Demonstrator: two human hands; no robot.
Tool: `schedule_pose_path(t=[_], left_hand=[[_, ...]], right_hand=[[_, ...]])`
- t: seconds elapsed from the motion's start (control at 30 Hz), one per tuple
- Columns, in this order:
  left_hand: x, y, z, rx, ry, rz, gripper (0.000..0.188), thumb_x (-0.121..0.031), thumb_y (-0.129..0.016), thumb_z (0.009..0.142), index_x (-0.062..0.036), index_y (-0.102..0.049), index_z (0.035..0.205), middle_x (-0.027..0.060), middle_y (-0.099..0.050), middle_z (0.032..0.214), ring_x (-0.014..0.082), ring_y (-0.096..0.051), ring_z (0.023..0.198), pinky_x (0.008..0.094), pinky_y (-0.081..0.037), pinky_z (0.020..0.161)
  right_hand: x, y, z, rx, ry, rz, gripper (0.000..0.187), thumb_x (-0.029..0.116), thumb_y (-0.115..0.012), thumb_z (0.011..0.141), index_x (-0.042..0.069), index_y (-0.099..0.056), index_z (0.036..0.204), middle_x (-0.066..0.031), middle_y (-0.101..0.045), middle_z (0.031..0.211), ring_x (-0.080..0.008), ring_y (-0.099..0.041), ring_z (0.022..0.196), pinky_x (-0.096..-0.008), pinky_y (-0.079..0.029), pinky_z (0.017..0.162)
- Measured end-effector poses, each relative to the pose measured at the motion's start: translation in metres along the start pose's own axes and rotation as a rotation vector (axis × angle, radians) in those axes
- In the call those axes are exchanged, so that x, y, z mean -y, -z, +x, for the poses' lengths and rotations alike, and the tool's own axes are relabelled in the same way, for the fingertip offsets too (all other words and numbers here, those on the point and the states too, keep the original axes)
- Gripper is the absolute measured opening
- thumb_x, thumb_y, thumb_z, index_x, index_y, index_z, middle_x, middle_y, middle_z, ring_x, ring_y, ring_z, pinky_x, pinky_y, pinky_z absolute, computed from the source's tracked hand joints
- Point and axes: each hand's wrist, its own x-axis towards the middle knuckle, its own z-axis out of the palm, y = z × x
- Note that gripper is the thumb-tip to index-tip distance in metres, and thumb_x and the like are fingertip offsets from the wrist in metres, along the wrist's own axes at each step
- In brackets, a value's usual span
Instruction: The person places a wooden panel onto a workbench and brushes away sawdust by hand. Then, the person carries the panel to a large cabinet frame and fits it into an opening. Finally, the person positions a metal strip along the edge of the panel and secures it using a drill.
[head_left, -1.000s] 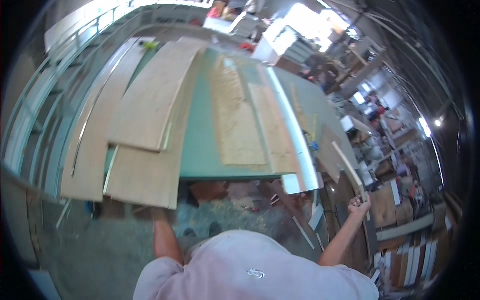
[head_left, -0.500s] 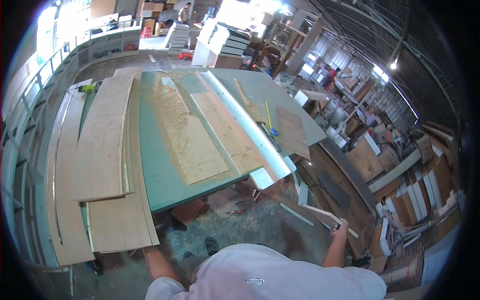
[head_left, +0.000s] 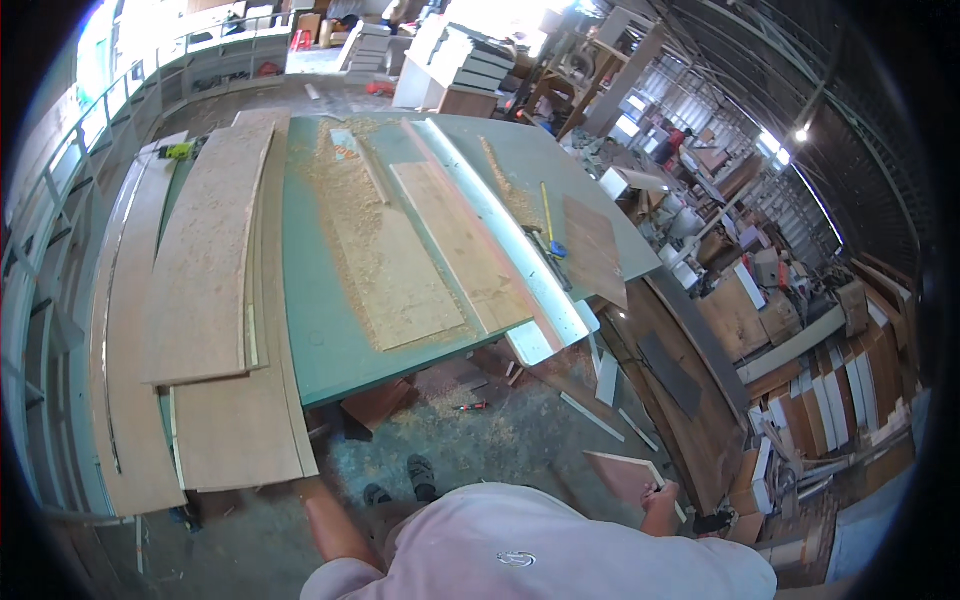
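My right hand (head_left: 659, 493) is closed round the edge of a wooden board (head_left: 622, 474), held low beside my body at the right, its flat reddish-brown face showing. At the left, my left hand (head_left: 316, 488) is at the near corner of a plywood panel (head_left: 240, 435) that overhangs the table; its fingers are hidden by the panel. A second panel (head_left: 205, 280), dusted with shavings, lies on top of that one. On the green tabletop (head_left: 325, 345) are a plank (head_left: 455, 240), a long white metal strip (head_left: 500, 225) and a shavings-covered board (head_left: 400, 290).
A yellow tape measure (head_left: 556, 249) and a brown sheet (head_left: 594, 240) lie on the table's right side. A yellow-green power tool (head_left: 180, 151) rests at the far left. A red-handled tool (head_left: 471, 407) and offcuts lie on the floor. Stacked boards (head_left: 850, 390) crowd the right.
The board in my right hand has turned, so that its broad face now shows instead of mostly its edge. My left hand stays by the panel's corner. The view has shifted slightly.
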Motion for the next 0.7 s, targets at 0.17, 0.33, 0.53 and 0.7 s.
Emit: schedule_pose_path(t=[0.17, 0.33, 0.53, 0.7], left_hand=[[0.019, 0.016, 0.003, 0.03, 0.0, -0.011, 0.052, -0.046, -0.055, 0.094, -0.0015, -0.06, 0.122, 0.0223, -0.061, 0.123, 0.0331, -0.06, 0.112, 0.0468, -0.05, 0.093], [0.006, 0.065, -0.019, -0.043, -0.018, 0.049, 0.053, -0.046, -0.055, 0.094, -0.0011, -0.061, 0.121, 0.0234, -0.062, 0.123, 0.0346, -0.06, 0.112, 0.0476, -0.05, 0.093], [-0.033, 0.037, 0.016, -0.022, -0.054, 0.062, 0.053, -0.046, -0.055, 0.094, -0.0008, -0.062, 0.121, 0.0246, -0.062, 0.123, 0.0364, -0.06, 0.112, 0.0485, -0.049, 0.093], [-0.028, 0.051, 0.013, 0.01, -0.016, 0.112, 0.054, -0.046, -0.055, 0.094, -0.0005, -0.062, 0.12, 0.0257, -0.062, 0.122, 0.0379, -0.06, 0.112, 0.0493, -0.049, 0.094]], right_hand=[[-0.048, 0.028, 0.03, 0.327, 0.513, -0.354, 0.038, 0.044, -0.049, 0.09, 0.008, -0.053, 0.08, -0.0072, -0.053, 0.066, -0.0178, -0.046, 0.049, -0.0296, -0.038, 0.044], [-0.097, 0.034, 0.024, 0.512, 0.58, -0.818, 0.029, 0.033, -0.05, 0.089, 0.005, -0.055, 0.083, -0.0071, -0.053, 0.068, -0.0168, -0.046, 0.051, -0.0303, -0.039, 0.045], [-0.103, -0.001, -0.02, 0.587, 0.578, -1.044, 0.018, 0.019, -0.051, 0.087, 0.002, -0.057, 0.088, -0.0063, -0.053, 0.071, -0.0151, -0.047, 0.053, -0.0297, -0.04, 0.047], [-0.109, -0.004, -0.051, 0.606, 0.607, -1.113, 0.013, 0.008, -0.052, 0.085, -0.001, -0.058, 0.091, -0.0057, -0.054, 0.073, -0.0136, -0.047, 0.055, -0.0292, -0.041, 0.048]])
